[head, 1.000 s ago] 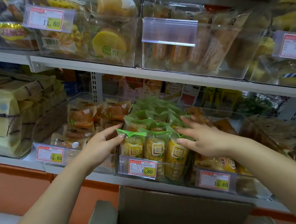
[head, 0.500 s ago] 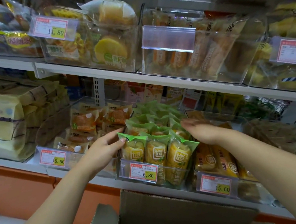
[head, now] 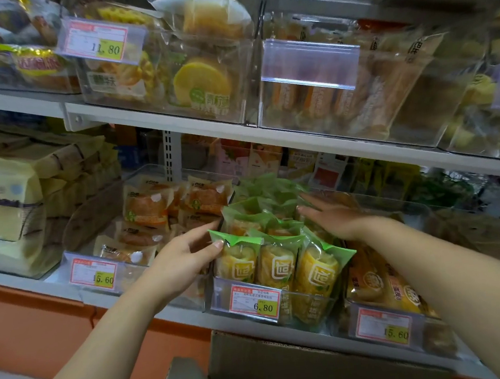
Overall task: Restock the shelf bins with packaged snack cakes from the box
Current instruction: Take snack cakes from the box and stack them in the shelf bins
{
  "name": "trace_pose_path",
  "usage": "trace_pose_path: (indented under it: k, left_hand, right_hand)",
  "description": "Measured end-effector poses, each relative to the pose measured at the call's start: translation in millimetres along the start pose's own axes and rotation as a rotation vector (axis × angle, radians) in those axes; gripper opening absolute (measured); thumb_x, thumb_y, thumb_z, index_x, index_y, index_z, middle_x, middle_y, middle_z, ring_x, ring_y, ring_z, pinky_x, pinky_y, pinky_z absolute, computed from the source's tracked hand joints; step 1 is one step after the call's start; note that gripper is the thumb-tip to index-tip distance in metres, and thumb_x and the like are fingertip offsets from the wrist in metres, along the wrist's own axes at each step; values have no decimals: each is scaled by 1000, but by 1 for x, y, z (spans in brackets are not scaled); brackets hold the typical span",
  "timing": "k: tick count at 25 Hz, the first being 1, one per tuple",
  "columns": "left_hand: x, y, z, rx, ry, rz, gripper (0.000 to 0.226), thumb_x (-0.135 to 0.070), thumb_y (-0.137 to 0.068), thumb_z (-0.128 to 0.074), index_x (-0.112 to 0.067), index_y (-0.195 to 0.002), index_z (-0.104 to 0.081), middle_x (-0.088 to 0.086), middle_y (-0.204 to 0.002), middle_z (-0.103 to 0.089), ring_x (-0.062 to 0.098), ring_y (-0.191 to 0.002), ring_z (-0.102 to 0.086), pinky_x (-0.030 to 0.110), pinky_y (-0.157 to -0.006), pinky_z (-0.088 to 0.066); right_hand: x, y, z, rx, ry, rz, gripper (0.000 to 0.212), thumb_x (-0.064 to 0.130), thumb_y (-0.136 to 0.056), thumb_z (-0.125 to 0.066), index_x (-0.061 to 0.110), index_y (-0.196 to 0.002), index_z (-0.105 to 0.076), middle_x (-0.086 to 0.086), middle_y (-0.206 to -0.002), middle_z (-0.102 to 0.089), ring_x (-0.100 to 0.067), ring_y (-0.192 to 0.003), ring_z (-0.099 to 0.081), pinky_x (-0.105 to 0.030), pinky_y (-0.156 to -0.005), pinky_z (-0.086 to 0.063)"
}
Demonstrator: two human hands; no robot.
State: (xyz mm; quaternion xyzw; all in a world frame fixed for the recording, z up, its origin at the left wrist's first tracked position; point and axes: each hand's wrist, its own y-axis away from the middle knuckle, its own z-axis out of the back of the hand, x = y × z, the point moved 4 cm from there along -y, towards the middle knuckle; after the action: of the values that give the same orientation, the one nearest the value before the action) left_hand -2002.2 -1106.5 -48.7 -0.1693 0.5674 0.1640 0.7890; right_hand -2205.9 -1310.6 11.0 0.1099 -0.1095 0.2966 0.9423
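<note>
Right hand (head: 334, 218) has shifted off the front-row pack toward 12 o'clock. It now lies palm down, fingers straight, on the rear rows of green-topped clear-wrapped yellow snack cakes (head: 280, 265) and holds nothing. Left hand (head: 185, 256) has barely moved: it sits at the 9 o'clock side of the clear plastic shelf bin (head: 220, 293), fingers loosely extended, thumb tip touching the green seal of the front-left pack, not wrapped round it. Cakes stand upright in rows in that bin, red-and-yellow 6.80 price tag (head: 255, 303) on its front. Brown cardboard box (head: 290, 365) at 6 o'clock below the shelf edge, inside not visible. Orange-labelled bun packs (head: 146, 208) fill the bin at 9 o'clock, yellow packs (head: 373, 281) the one at 3 o'clock.
</note>
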Motion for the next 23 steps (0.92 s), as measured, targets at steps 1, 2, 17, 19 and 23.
trace_pose_path:
  k: [1,2,17,19,23]
  left_hand:
    - [-1,1,-1,3,10,0,48,-36,-93,-62,-39,-139,-49,-11,-133,-58,10,-123,-54,37,-106,-45]
    - [-2,3,-2,6,11,-3,48,-35,-93,-62,-39,-139,-49,-12,-132,-58,9,-122,-54,37,-106,-45]
    - [22,31,109,-372,-811,-69,44,-31,-102,-45,-25,-145,-46,-5,-153,-41,10,-145,-28,22,-114,-20]
    - [20,19,112,-288,-869,-96,46,-31,-104,-39,-23,-149,-39,-3,-157,-34,13,-146,-25,24,-116,-18]
    - [25,-32,119,-95,-914,-36,59,-36,-101,-41,-27,-155,-19,4,-163,-18,25,-147,-23,35,-118,-25]
  right_hand:
    - [-1,1,1,-3,8,3,60,76,-89,-19,59,-145,-4,14,-162,1,-22,-150,3,-55,-119,-4]
    - [0,3,3,-4,18,-3,61,76,-89,-19,58,-145,-5,12,-162,-1,-23,-150,1,-52,-120,-6]
    - [201,34,-18,99,249,533,55,39,-104,-33,32,-154,-13,5,-163,-8,-13,-149,-10,-27,-118,-8]
    - [221,14,-41,148,367,553,60,39,-102,-35,38,-154,-5,4,-163,3,-18,-150,-7,-32,-119,-9]
    - [235,-40,-70,219,545,455,85,61,-90,-47,49,-147,15,6,-158,26,-32,-149,10,-46,-120,-6]
